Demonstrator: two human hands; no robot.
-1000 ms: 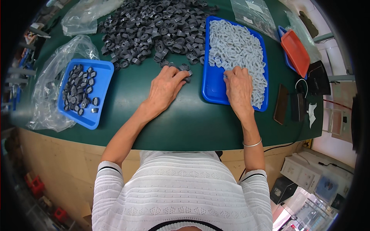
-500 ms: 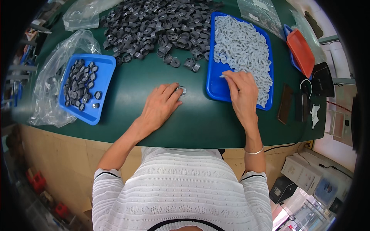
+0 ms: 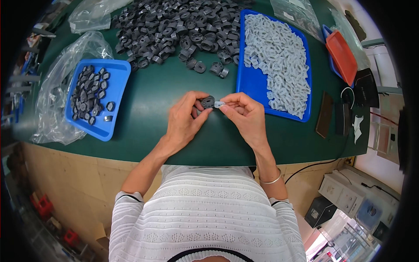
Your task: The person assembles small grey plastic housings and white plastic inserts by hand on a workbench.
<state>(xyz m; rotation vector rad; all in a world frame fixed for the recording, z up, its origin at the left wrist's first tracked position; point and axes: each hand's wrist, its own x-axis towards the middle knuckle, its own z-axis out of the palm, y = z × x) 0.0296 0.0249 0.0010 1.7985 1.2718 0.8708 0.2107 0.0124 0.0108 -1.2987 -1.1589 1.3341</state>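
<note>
Head view: right hand (image 3: 246, 117) has left the blue rectangular plastic tray (image 3: 254, 86) at right; its pinched pale-grey oblong plastic piece (image 3: 218, 104) now meets the round dark-grey plastic part (image 3: 207, 102) gripped by the left hand (image 3: 185, 117), near centre.

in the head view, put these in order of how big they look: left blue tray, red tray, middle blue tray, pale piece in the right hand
1. Middle blue tray
2. Left blue tray
3. Red tray
4. Pale piece in the right hand, partly covered by fingers
</note>
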